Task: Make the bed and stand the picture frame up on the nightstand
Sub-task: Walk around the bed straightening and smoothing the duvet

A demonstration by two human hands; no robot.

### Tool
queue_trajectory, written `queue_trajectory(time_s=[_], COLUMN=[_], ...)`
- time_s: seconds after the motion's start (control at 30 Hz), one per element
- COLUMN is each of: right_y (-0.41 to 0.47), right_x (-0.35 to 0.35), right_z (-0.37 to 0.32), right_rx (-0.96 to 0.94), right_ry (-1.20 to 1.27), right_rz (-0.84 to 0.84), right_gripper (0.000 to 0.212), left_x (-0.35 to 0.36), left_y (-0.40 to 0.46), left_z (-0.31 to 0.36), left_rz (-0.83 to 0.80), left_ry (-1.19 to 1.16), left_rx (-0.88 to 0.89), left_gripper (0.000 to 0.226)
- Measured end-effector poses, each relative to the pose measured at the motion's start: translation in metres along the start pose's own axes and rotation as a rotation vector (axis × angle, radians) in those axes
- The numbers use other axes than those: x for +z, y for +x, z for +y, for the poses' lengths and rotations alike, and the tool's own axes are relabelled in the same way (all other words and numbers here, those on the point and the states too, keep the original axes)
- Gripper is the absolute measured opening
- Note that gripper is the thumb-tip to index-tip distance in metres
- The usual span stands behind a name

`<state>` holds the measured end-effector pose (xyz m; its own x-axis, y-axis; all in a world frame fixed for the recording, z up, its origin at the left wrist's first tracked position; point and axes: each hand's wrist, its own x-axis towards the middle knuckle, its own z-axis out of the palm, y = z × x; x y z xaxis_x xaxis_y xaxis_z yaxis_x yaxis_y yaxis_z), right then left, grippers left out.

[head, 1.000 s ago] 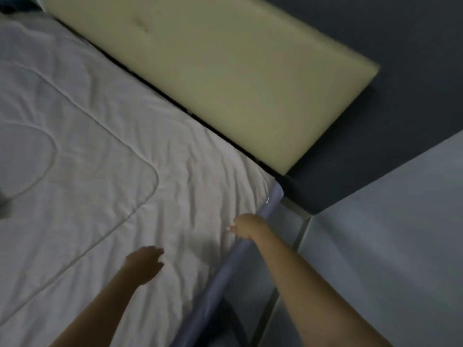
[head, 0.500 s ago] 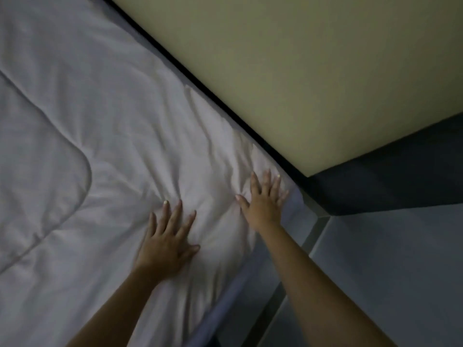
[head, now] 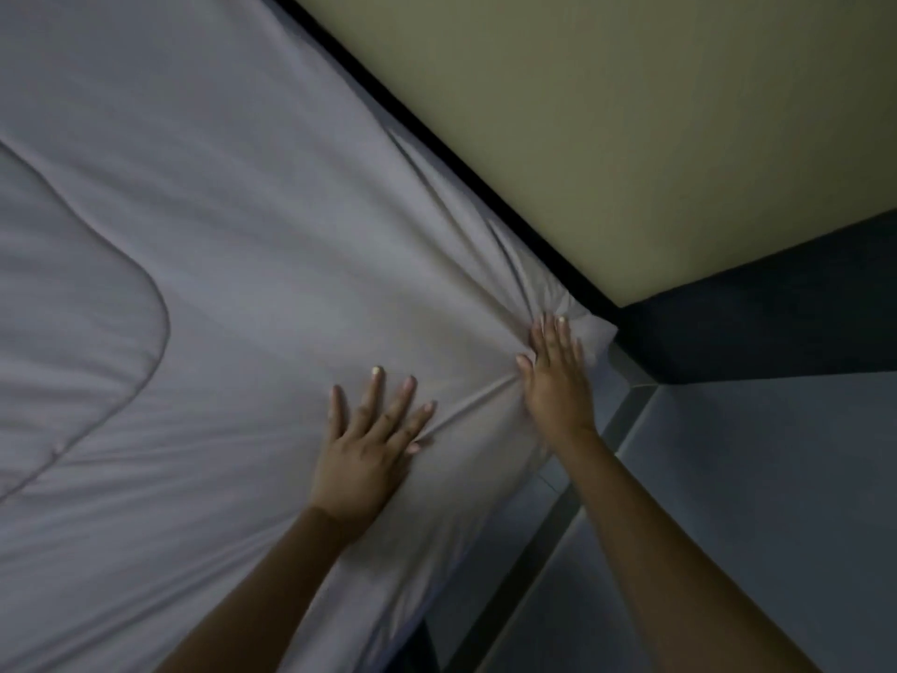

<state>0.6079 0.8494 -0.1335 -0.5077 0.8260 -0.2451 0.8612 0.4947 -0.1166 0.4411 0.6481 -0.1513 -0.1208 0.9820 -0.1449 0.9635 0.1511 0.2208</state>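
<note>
The white quilt [head: 252, 293] is lying spread over the bed, reaching up to the head edge, where its corner [head: 582, 327] is bunching against the dark gap below the padded headboard [head: 606, 114]. Creases are running from that corner toward the middle of the bed. The right hand [head: 556, 381] is pressing flat on the quilt at the bed's head corner, fingers [head: 563, 342] straight and close together, apparently pushing the fabric up into the corner. The left hand [head: 369, 449] is lying palm down just beside it, nearer the side edge, fingers [head: 371, 395] spread wide, seemingly pinning the cloth so it is not sliding while the other hand is smoothing. A stitched quilting line [head: 155, 303] is curving across the left of the bed. Beyond the side edge, the bed frame [head: 626, 410] and grey floor [head: 776, 502] are showing. The picture frame and nightstand are not appearing here.
</note>
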Motion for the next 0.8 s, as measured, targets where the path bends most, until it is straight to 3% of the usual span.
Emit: queue_trajectory(time_s=[0.1, 0.3, 0.43, 0.57, 0.8], right_y=[0.002, -0.019, -0.059, -0.125, -0.299], right_x=[0.003, -0.031, -0.037, -0.025, 0.052], right_z=[0.001, -0.031, -0.083, -0.164, -0.320], right_rx=[0.089, 0.019, -0.134, -0.305, -0.822], right_ry=[-0.009, -0.080, -0.061, -0.030, -0.013], right_rz=[-0.127, -0.103, -0.131, -0.185, -0.341], right_gripper=[0.069, 0.071, 0.070, 0.085, 0.082], left_x=[0.005, -0.026, -0.035, -0.040, -0.020], left_y=[0.003, -0.037, -0.113, -0.225, -0.477], left_z=[0.003, -0.021, -0.049, -0.079, -0.127], left_rz=[-0.059, -0.080, -0.068, -0.080, -0.174], left_ry=[0.048, -0.055, -0.131, -0.178, -0.212], left_rx=[-0.014, -0.030, -0.211, -0.368, -0.696], left_gripper=[0.054, 0.062, 0.066, 0.066, 0.084])
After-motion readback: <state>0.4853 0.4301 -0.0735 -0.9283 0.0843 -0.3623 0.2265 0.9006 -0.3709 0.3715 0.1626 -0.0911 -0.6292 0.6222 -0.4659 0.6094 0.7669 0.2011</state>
